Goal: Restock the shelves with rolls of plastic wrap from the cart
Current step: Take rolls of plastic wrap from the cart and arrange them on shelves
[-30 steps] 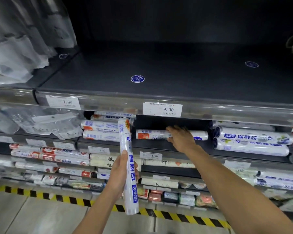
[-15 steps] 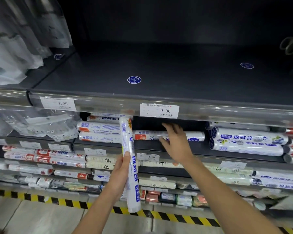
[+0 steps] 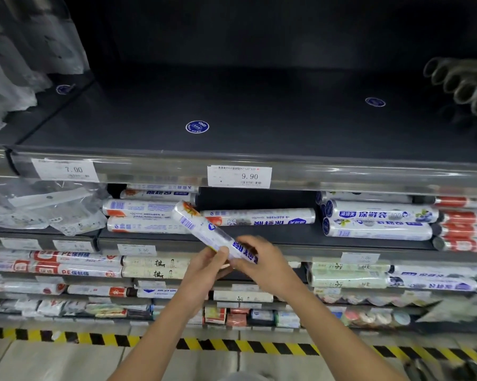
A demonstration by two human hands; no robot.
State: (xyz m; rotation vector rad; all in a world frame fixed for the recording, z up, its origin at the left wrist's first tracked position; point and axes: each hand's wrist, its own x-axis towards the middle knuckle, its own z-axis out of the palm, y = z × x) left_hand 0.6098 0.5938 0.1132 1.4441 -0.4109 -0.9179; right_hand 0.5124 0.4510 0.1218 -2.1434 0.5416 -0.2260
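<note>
White roll (image 3: 203, 228) now aslant, right hand (image 3: 263, 268) on it too

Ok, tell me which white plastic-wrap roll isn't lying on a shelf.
The white blue-lettered roll, held tilted by the left hand and right hand; all the others lie flat on shelves.
</note>
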